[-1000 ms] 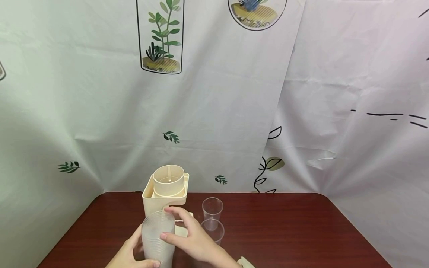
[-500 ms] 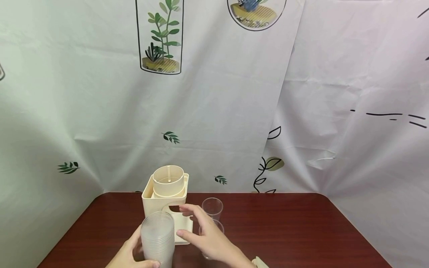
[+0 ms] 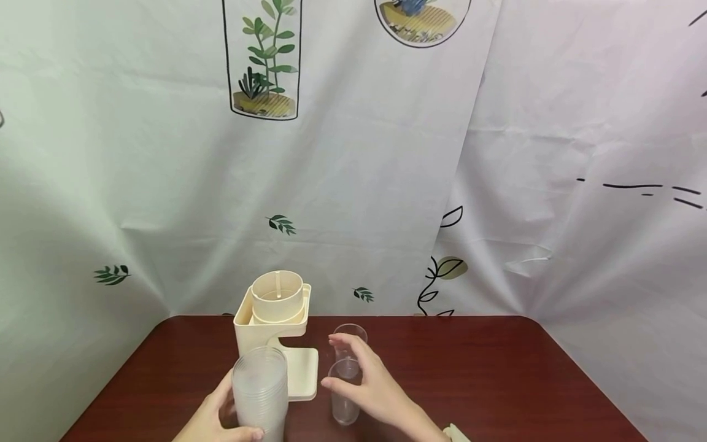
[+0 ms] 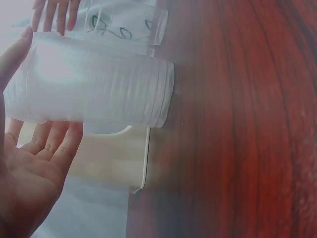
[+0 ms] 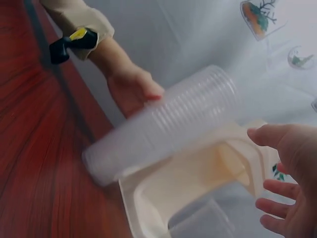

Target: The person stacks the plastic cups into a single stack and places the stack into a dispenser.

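My left hand (image 3: pixel 212 414) grips a tall stack of clear plastic cups (image 3: pixel 261 390), nested and upright. In the left wrist view its fingers lie behind the stack (image 4: pixel 99 82) with the thumb on the near side. My right hand (image 3: pixel 378 390) hovers beside two single clear plastic cups, its thumb and fingers apart. The nearer cup (image 3: pixel 345 408) stands partly behind that hand; the farther cup (image 3: pixel 342 352) is partly covered by its fingers. In the right wrist view the right hand (image 5: pixel 292 183) holds nothing, its fingers spread.
Behind the stack stands a cream plastic holder (image 3: pixel 251 337) with a round ring on top and a flat base (image 3: pixel 304 374). The dark red wooden table (image 3: pixel 469 374) reaches to a printed white cloth (image 3: pixel 353 184) hanging behind it.
My right hand has left the top of the cup stack and moved right to the single cups. The left hand and its stack have stayed in place.
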Tool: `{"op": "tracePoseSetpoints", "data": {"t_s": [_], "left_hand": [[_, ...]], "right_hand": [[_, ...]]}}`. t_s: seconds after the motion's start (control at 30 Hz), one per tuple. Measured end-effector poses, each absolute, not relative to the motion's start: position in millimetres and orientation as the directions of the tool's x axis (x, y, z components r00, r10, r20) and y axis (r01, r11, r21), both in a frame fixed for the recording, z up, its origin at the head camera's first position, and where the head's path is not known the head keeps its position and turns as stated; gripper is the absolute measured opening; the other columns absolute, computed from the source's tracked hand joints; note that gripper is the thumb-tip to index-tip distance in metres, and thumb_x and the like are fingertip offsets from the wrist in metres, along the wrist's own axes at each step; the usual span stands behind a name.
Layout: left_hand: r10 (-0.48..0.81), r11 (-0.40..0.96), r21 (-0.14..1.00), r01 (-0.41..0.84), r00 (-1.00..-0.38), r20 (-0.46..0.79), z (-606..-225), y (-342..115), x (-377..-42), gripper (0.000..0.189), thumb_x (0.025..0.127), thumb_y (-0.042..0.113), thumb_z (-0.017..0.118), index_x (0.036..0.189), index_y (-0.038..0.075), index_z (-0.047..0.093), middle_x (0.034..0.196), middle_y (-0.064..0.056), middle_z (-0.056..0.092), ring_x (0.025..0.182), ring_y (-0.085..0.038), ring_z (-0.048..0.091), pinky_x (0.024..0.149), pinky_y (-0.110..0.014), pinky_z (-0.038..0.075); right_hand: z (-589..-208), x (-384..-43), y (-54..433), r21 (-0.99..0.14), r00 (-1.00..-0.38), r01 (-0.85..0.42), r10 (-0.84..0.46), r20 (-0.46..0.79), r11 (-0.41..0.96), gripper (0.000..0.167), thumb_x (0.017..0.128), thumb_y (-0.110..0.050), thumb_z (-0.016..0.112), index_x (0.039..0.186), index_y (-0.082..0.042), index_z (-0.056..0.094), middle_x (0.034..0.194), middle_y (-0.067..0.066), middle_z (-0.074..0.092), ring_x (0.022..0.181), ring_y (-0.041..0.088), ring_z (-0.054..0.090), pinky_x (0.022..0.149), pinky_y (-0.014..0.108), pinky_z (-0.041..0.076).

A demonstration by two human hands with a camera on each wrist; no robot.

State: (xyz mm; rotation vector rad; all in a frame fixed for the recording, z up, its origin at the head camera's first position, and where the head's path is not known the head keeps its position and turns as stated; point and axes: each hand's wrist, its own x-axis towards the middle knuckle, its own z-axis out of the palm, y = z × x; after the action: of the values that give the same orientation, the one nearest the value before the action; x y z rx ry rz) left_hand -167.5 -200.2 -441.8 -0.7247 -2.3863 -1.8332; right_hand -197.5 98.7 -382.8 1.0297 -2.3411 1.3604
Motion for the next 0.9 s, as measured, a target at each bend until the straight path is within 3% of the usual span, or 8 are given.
{"op": "tracePoseSetpoints", "data": {"t_s": [0.13,0.37,0.5,0.67,0.73,0.9], "left_hand": [[0.346,0.194,0.92,0.34,-0.902,0.26,-440,-201,-168,0.097,0.077,-0.002,0.071,0.141,0.046,0.017,0.121,0.031,0.048,0.106,0.002,0.056,0.078,-0.023,0.051],[0.347,0.183,0.918,0.352,-0.897,0.275,-438,-200,-167,0.097,0.076,-0.003,0.073,0.143,0.04,0.018,0.123,0.029,0.049,0.106,0.001,0.057,0.08,-0.023,0.051],[0.351,0.184,0.912,0.366,-0.891,0.287,-437,-199,-166,0.097,0.076,-0.003,0.073,0.142,0.042,0.018,0.122,0.03,0.049,0.106,0.001,0.057,0.079,-0.023,0.052],[0.361,0.171,0.896,0.411,-0.872,0.331,-436,-198,-166,0.097,0.075,-0.004,0.073,0.14,0.044,0.019,0.121,0.028,0.05,0.104,0.0,0.059,0.078,-0.023,0.053],[0.371,0.16,0.886,0.436,-0.858,0.356,-436,-197,-166,0.098,0.075,-0.005,0.073,0.141,0.043,0.019,0.122,0.027,0.05,0.104,-0.001,0.059,0.078,-0.024,0.053],[0.376,0.151,0.885,0.44,-0.854,0.36,-436,-198,-166,0.098,0.076,-0.006,0.072,0.141,0.044,0.019,0.122,0.028,0.05,0.103,-0.001,0.06,0.077,-0.024,0.053]], "right_hand": [[-387,-199,109,-0.672,-0.741,-0.661,-0.43,0.516,0.333,0.058,0.084,-0.031,0.074,0.134,-0.017,0.047,0.13,0.001,0.056,0.121,0.019,0.054,0.102,0.031,0.045],[-397,-202,124,-0.667,-0.785,-0.617,-0.38,0.489,0.418,0.066,0.077,-0.037,0.079,0.133,-0.019,0.049,0.128,-0.003,0.057,0.12,0.012,0.053,0.102,0.03,0.043],[-403,-204,132,-0.683,-0.798,-0.598,-0.383,0.465,0.419,0.07,0.075,-0.037,0.081,0.133,-0.019,0.047,0.126,0.001,0.058,0.118,0.016,0.055,0.1,0.029,0.044],[-409,-206,140,-0.723,-0.814,-0.569,-0.396,0.426,0.392,0.073,0.072,-0.035,0.083,0.133,-0.023,0.045,0.123,-0.007,0.057,0.113,0.022,0.057,0.097,0.028,0.047],[-411,-207,142,-0.733,-0.817,-0.561,-0.402,0.414,0.385,0.074,0.071,-0.034,0.084,0.133,-0.02,0.046,0.123,-0.008,0.057,0.113,0.023,0.057,0.097,0.029,0.047],[-417,-209,143,-0.749,-0.81,-0.558,-0.431,0.397,0.358,0.078,0.071,-0.03,0.085,0.134,-0.009,0.045,0.122,0.005,0.059,0.112,0.023,0.057,0.097,0.029,0.047]]}}
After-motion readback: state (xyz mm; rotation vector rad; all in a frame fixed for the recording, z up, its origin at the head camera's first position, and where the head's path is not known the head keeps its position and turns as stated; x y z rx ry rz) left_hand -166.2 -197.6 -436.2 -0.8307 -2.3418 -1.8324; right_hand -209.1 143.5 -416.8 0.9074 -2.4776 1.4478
